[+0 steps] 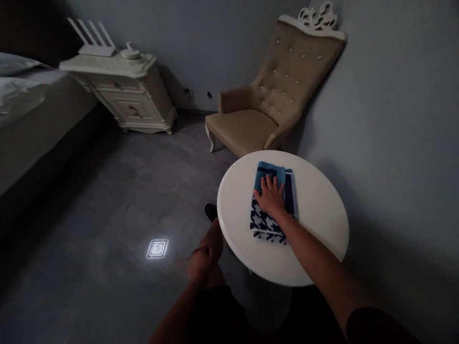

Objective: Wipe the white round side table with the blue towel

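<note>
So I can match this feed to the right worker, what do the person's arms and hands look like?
The left hand and right hand are both ungloved, five-fingered on the right; fine details are too dim to tell. The right forearm is bare up to a dark, plain-looking sleeve. The left forearm is bare too, its sleeve out of view.

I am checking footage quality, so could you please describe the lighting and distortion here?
Head view: dim, with a glowing square pattern on the floor; head view: chair and nightstand lean outward, apparently lens distortion; head view: the folded towel under the right hand looks fairly sharp.
</note>
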A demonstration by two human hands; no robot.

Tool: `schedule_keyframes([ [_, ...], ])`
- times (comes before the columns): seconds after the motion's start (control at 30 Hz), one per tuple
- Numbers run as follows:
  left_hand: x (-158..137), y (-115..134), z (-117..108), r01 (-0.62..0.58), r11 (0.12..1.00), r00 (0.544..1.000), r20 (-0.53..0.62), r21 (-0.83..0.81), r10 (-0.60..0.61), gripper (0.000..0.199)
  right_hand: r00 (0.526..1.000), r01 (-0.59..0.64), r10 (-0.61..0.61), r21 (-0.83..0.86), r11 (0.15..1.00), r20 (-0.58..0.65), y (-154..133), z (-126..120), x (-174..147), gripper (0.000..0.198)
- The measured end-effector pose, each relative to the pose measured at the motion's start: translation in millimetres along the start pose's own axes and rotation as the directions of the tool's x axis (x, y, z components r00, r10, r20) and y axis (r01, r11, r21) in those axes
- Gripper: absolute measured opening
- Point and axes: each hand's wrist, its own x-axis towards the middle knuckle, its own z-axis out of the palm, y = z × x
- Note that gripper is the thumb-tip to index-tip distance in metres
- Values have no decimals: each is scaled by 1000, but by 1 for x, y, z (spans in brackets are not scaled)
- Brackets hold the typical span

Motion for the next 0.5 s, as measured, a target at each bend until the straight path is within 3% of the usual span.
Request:
schedule_keyframes([
  [0.27,4,0,-7,-20,999,1000,11,47,20,55,997,-64,64,-1,998,-35,21,-16,159,87],
  [0.4,4,2,-11,-20,999,1000,7,35,20,54,996,-78,79,11,997,-51,25,-20,197,87],
  [0.5,4,5,-12,-22,1000,1000,1,15,22,53,996,-76,75,-12,997,-48,24,-20,198,86],
])
